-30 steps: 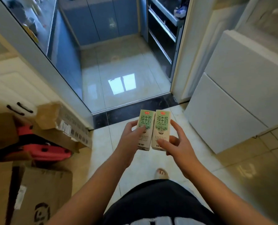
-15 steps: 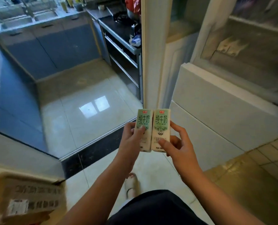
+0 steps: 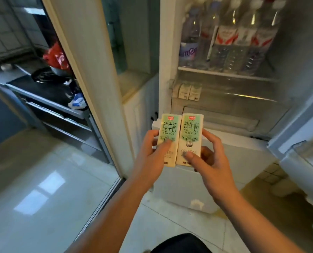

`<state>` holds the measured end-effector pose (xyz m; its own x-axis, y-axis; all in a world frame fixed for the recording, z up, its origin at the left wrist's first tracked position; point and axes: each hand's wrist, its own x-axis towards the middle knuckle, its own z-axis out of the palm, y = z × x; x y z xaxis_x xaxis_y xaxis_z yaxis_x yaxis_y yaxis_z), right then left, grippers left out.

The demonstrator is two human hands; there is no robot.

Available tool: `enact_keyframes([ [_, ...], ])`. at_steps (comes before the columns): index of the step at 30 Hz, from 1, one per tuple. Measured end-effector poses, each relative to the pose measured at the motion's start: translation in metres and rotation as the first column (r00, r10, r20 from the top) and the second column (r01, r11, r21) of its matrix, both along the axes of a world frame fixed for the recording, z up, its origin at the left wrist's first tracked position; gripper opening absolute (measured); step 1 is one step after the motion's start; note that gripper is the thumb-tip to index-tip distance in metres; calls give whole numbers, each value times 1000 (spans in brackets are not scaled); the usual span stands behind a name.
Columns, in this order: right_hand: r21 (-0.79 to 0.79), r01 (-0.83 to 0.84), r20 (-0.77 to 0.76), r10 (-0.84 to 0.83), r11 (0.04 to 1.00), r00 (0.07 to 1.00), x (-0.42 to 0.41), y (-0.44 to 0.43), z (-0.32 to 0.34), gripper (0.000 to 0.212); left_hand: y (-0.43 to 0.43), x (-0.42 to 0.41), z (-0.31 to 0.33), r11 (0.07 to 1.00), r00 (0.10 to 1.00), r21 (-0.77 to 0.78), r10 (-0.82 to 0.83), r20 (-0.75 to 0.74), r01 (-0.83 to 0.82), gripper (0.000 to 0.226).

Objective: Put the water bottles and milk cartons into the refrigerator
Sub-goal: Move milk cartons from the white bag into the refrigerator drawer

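View had swung right and up within the last second: from kitchen doorway and floor to the open refrigerator (image 3: 167,57), its upper compartment now facing the person. Grip on the two cartons was unchanged across all three frames. Judged meaning: approach nearly done, placing comes next.

Left hand (image 3: 149,156) was clamped on the left carton (image 3: 168,131), thumb across its front, fingers wrapped round the left edge. Right hand (image 3: 213,162) was clamped on the right carton (image 3: 191,131), thumb pressed low on the front, fingers behind and along the right edge. Both cartons were upright, labels to camera, side by side and touching, held in front of the closed lower door (image 3: 186,187), below the open compartment and not yet inside.

Inside: water bottles (image 3: 230,39) stood in a row on the upper shelf (image 3: 225,73). Three small stored cartons (image 3: 187,91) sat at the left end of the level below, the rest of that level looked free. Judged target: beside those stored cartons, up and slightly forward from the hands. Bottles appeared already put away; whether more cartons were left elsewhere could not be told.
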<state>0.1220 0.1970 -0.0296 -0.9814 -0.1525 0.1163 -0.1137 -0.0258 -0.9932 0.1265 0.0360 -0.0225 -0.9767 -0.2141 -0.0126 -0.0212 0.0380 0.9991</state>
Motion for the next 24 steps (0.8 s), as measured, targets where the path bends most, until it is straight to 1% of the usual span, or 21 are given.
enact_keyframes([
  [3, -21, 51, -51, -52, 998, 997, -29, -4, 24, 61, -8, -41, 26, 994, 994, -59, -100, -48, 97, 15],
  [6, -59, 95, -85, -99, 994, 991, -60, -4, 52, 60, -8, -81, 53, 983, 982, -88, -167, -91, 159, 13],
  [9, -39, 155, -132, -159, 987, 978, -91, 2, 77, 60, -3, -120, 79, 970, 965, -140, -219, -143, 199, 11],
  [11, -10, 186, -141, -186, 982, 972, -112, 9, 92, 55, 2, -146, 95, 955, 954, -180, -261, -145, 234, 12],
  [13, 22, 185, -121, -181, 982, 976, -135, 18, 108, 52, 7, -172, 110, 941, 951, -209, -292, -101, 266, 16],
  [17, 76, 153, 16, -155, 985, 988, -185, 40, 125, 49, 21, -224, 129, 922, 957, -270, -291, -11, 277, 15],
  [19, 125, 143, 102, -156, 982, 982, -209, 50, 129, 52, 30, -247, 133, 905, 953, -306, -301, 33, 296, 12],
  [21, 156, 134, 194, -164, 979, 967, -232, 59, 131, 55, 39, -270, 134, 876, 947, -360, -310, 89, 321, 13],
  [22, 159, 120, 247, -157, 980, 956, -243, 63, 132, 53, 43, -281, 133, 860, 943, -386, -309, 128, 334, 14],
  [24, 207, 30, 320, -97, 978, 942, -261, 73, 131, 43, 49, -300, 130, 821, 931, -440, -301, 208, 364, 15],
])
